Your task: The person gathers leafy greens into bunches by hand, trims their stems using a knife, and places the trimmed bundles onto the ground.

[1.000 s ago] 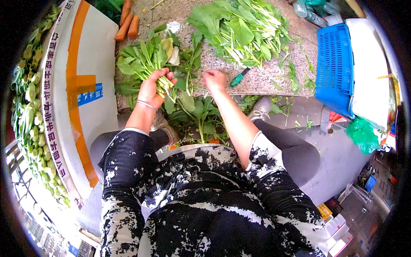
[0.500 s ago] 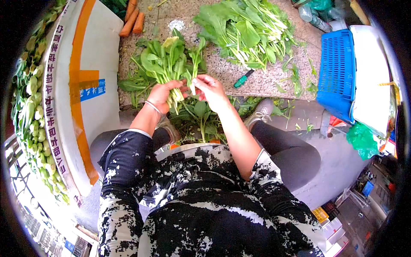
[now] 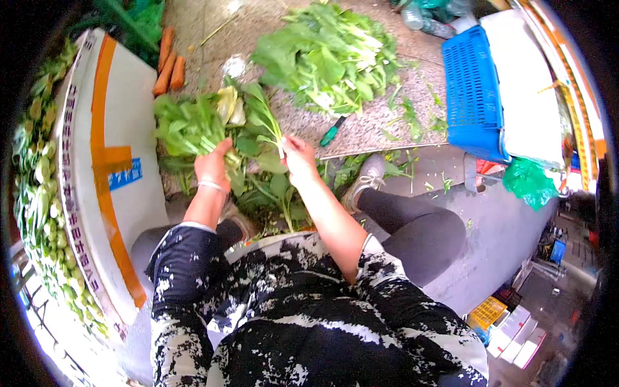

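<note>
My left hand (image 3: 214, 166) is closed round the stems of a bunch of leafy greens (image 3: 187, 126), held at the left over the slab's front edge. To its right, my right hand (image 3: 299, 160) pinches the lower end of a separate leafy green stalk (image 3: 263, 113), whose leaves point up and left. A pale yellow leaf (image 3: 230, 106) shows between the bunch and the stalk. Beyond my right hand lies a big pile of leafy greens (image 3: 329, 61) on the speckled stone slab (image 3: 377, 126). A small green-handled tool (image 3: 331, 132) lies just in front of the pile.
Several carrots (image 3: 169, 68) lie at the back left, beside a white foam box (image 3: 138, 116) with orange tape. A blue plastic basket (image 3: 474, 93) stands on its side at right, above a green plastic bag (image 3: 529, 184). Loose leaves (image 3: 280, 193) lie below the slab between my shoes.
My hands have moved apart. The left has carried the bunch left and tilted it over, while the right keeps the single stalk. The whole view has shifted a little.
</note>
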The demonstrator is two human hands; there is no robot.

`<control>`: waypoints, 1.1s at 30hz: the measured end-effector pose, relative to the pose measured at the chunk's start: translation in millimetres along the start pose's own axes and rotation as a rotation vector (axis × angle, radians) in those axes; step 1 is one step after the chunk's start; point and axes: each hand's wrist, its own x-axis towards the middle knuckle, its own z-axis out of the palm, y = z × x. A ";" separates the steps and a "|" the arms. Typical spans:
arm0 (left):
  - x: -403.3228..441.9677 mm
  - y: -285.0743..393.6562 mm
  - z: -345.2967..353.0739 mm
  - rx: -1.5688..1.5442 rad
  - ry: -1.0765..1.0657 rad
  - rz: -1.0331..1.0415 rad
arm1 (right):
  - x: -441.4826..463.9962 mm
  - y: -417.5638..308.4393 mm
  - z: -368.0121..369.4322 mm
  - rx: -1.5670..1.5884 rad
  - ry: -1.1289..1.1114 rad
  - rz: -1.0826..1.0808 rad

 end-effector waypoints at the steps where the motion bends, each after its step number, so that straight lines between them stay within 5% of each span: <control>1: -1.3 -0.3 1.2 -0.003 -0.046 -0.008 | -3.2 -7.4 -0.6 -0.027 -0.010 -0.008; 4: -4.7 -7.3 6.9 -0.015 -0.330 -0.264 | -19.6 -3.7 11.7 -0.020 -0.254 -0.111; 6: -5.8 -13.6 8.1 -0.079 -0.390 -0.359 | -29.8 2.3 18.2 -0.422 -0.326 -0.328; 10: 7.8 -13.7 4.2 -0.168 -0.378 -0.407 | -13.7 -19.2 -3.5 -0.143 -0.371 -0.037; 13: 5.3 -2.0 4.4 -0.308 -0.444 -0.212 | 37.2 -26.9 -49.7 0.107 0.198 -0.316; 15: -2.5 12.2 8.7 -0.344 -0.443 -0.056 | 84.8 -21.8 -83.4 -0.263 0.633 -0.904; 16: -1.9 11.0 10.5 -0.343 -0.443 -0.055 | 81.0 -34.1 -87.5 -0.261 0.632 -0.904; 21: -9.2 -12.8 21.6 -0.451 -0.515 -0.264 | 99.9 -48.9 -109.8 -0.702 0.526 -0.859; 28: -21.3 -104.5 54.4 -0.533 -0.569 -0.424 | 11.8 -42.4 -72.7 -0.313 0.066 -0.417; 33: -18.8 -109.5 62.0 -0.398 -0.483 -0.347 | -36.0 -27.8 -64.2 -0.738 -0.112 -0.593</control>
